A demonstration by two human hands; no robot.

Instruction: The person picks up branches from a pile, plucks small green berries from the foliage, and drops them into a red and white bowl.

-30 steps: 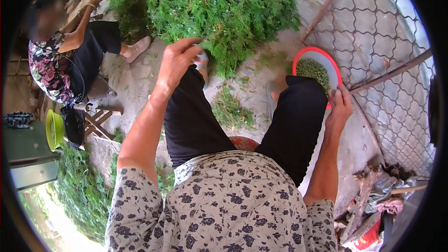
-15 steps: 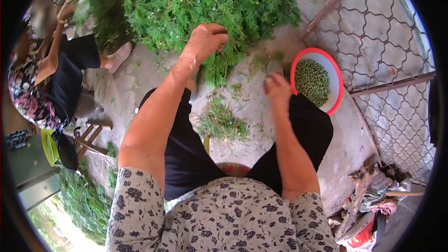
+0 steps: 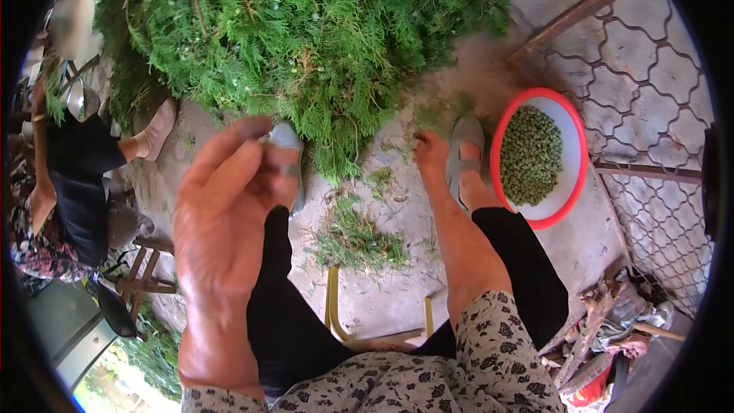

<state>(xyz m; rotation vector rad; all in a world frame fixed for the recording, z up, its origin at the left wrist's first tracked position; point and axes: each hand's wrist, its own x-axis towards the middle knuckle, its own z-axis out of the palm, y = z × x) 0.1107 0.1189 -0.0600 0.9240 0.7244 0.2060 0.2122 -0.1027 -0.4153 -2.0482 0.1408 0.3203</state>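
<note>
My left hand (image 3: 225,206) is raised close to the camera, over my left knee, fingers curled and thumb drawn in. A tiny pale speck shows at its fingertips, too small to name. Lower down, my right hand (image 3: 432,154) hangs between my feet, left of the right shoe (image 3: 468,138). Its fingers are bent together, and what they hold, if anything, is hidden. Ahead lies a large heap of green conifer branches (image 3: 306,38). To the right stands a red-rimmed white basin (image 3: 579,176) with many small green cones or berries (image 3: 529,157) in it.
Loose green clippings (image 3: 359,241) lie on the concrete between my feet. Wire mesh fencing (image 3: 634,84) is at the right, above a pile of wood and rubbish (image 3: 596,336). Another person (image 3: 76,176) sits at the left near a wooden stool (image 3: 145,275).
My left hand has come back from the branches and up towards the camera. My right hand has shifted slightly left, away from the basin. The view has moved too.
</note>
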